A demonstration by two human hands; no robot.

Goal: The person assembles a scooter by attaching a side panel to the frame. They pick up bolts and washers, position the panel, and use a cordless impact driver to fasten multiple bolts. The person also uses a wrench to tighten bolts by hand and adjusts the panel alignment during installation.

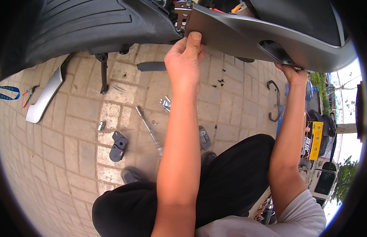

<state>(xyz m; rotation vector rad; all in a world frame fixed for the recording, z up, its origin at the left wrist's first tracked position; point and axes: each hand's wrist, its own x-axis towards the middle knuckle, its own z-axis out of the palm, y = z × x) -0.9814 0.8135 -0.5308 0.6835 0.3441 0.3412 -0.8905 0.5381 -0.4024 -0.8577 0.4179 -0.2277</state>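
Holding grey panel (234,33), upper right of frame: left hand (186,55) pinching left end, right hand (294,74) curled against lower edge, fingertips hidden.

- Shirt (234,228): pale grey, along the frame's bottom edge.
- Sleeve (304,215): short, loose, same pale grey, ending above the elbow, lower right.
- Trousers (238,175): black, loose, bottom centre.
- Shoes (133,175): dark, one lower left of centre, the other mostly hidden.
- Left hand (186,59), upper centre, and right hand (292,75), upper right: both bare, like the forearms (178,138).
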